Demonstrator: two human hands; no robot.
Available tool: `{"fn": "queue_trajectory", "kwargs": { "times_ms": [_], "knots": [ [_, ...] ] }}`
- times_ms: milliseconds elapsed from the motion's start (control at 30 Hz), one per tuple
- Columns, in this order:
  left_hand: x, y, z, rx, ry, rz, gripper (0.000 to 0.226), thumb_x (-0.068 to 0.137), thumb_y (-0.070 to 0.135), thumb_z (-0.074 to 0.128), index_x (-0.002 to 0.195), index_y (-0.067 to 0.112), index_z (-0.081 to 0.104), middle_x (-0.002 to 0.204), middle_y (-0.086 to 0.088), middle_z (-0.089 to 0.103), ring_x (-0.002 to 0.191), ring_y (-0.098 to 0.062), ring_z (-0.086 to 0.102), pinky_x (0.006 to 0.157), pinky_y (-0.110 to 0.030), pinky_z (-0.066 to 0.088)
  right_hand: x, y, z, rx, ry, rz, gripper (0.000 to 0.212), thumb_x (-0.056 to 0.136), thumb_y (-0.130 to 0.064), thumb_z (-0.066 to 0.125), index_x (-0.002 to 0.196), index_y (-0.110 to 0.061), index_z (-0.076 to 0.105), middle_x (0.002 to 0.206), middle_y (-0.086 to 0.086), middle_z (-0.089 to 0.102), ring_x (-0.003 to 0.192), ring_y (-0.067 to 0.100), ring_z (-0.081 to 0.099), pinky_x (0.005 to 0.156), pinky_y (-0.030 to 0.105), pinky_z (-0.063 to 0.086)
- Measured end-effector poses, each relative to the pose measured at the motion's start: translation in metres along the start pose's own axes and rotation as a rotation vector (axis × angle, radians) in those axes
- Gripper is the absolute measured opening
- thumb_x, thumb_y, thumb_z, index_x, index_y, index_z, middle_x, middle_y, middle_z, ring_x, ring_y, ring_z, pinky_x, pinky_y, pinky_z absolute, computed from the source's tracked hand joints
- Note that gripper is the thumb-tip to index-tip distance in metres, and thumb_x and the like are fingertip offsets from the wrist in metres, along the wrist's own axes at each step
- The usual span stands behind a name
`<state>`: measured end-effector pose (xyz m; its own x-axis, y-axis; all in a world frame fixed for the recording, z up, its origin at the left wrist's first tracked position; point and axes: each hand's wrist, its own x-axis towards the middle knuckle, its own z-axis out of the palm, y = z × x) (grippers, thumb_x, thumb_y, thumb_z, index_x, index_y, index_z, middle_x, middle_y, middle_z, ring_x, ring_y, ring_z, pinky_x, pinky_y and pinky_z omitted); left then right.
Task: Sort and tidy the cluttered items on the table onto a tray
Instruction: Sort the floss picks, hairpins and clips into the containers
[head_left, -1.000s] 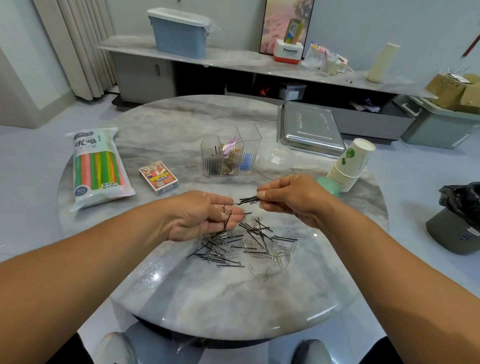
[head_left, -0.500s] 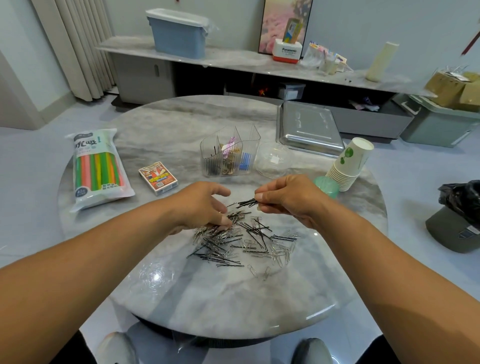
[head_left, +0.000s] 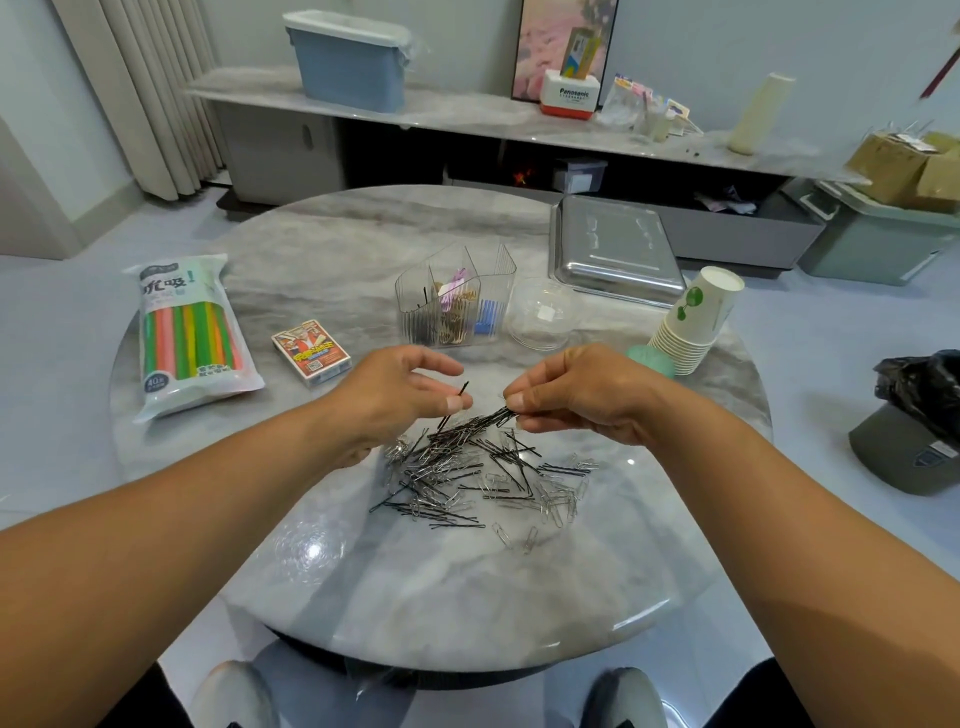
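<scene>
A heap of black hairpins and silver paper clips (head_left: 483, 473) lies on the round marble table (head_left: 363, 582). My left hand (head_left: 402, 387) pinches one black hairpin (head_left: 456, 402) between thumb and finger, just above the heap's far edge. My right hand (head_left: 576, 392) pinches a small bundle of black hairpins (head_left: 488, 420) that points down-left toward the heap. A clear divided organizer (head_left: 454, 296) behind my hands holds pins and clips in its compartments. A steel tray (head_left: 615, 249) sits upside down at the table's far right.
A bag of coloured straws (head_left: 187, 332) and a card box (head_left: 310, 352) lie on the left. A clear lid (head_left: 543, 319), a green round thing (head_left: 652, 360) and a stack of paper cups (head_left: 693, 319) stand at the right. A low shelf runs behind the table.
My left hand dipped to the heap and came up pinching a single hairpin. My right hand kept its bundle, almost in place.
</scene>
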<state>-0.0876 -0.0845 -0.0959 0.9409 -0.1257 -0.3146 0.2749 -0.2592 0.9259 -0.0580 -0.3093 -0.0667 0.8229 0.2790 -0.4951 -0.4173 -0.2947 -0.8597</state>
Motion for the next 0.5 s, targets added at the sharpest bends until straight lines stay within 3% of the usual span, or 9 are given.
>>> {"fn": "queue_trajectory", "kwargs": {
  "times_ms": [67, 167, 300, 367, 500],
  "knots": [
    [0.0, 0.001, 0.002, -0.029, -0.034, 0.021, 0.033, 0.085, 0.009, 0.078, 0.113, 0.02, 0.066, 0.092, 0.0, 0.079, 0.092, -0.007, 0.074, 0.093, -0.029, 0.049, 0.0, 0.0, 0.001, -0.027, -0.035, -0.005, 0.017, 0.08, 0.006, 0.078, 0.097, 0.006, 0.074, 0.084, 0.017, 0.076, 0.079, 0.025, 0.076, 0.067, 0.022, 0.06],
    [-0.003, -0.001, 0.011, -0.229, -0.116, -0.101, 0.024, 0.095, -0.001, 0.064, 0.116, 0.01, 0.067, 0.089, -0.008, 0.076, 0.082, -0.018, 0.074, 0.086, -0.037, 0.061, 0.0, 0.0, 0.005, -0.06, -0.12, -0.019, 0.014, 0.08, 0.006, 0.078, 0.094, 0.004, 0.076, 0.085, 0.017, 0.076, 0.079, 0.023, 0.075, 0.069, 0.022, 0.06],
    [-0.009, 0.001, 0.023, -0.475, -0.29, -0.323, 0.025, 0.103, 0.001, 0.041, 0.111, -0.005, 0.064, 0.095, -0.022, 0.07, 0.083, -0.028, 0.073, 0.076, -0.04, 0.063, 0.0, -0.001, 0.012, -0.148, -0.19, -0.042, 0.015, 0.083, 0.004, 0.077, 0.098, 0.003, 0.076, 0.092, 0.019, 0.077, 0.078, 0.02, 0.075, 0.07, 0.02, 0.059],
    [-0.011, 0.002, 0.023, -0.515, -0.37, -0.392, 0.028, 0.102, 0.009, 0.04, 0.112, -0.008, 0.06, 0.1, -0.026, 0.069, 0.086, -0.032, 0.073, 0.08, -0.041, 0.063, 0.0, -0.001, 0.014, -0.178, -0.184, -0.049, 0.013, 0.083, 0.006, 0.076, 0.096, 0.002, 0.076, 0.087, 0.017, 0.077, 0.074, 0.018, 0.075, 0.067, 0.02, 0.059],
    [-0.013, 0.001, 0.02, -0.462, -0.484, -0.379, 0.024, 0.1, -0.001, 0.042, 0.115, -0.01, 0.058, 0.101, -0.023, 0.07, 0.088, -0.027, 0.073, 0.081, -0.037, 0.062, 0.0, 0.002, 0.014, -0.205, -0.144, -0.07, 0.018, 0.083, 0.009, 0.075, 0.102, 0.007, 0.073, 0.083, 0.015, 0.076, 0.075, 0.019, 0.075, 0.069, 0.022, 0.06]
  ]
}}
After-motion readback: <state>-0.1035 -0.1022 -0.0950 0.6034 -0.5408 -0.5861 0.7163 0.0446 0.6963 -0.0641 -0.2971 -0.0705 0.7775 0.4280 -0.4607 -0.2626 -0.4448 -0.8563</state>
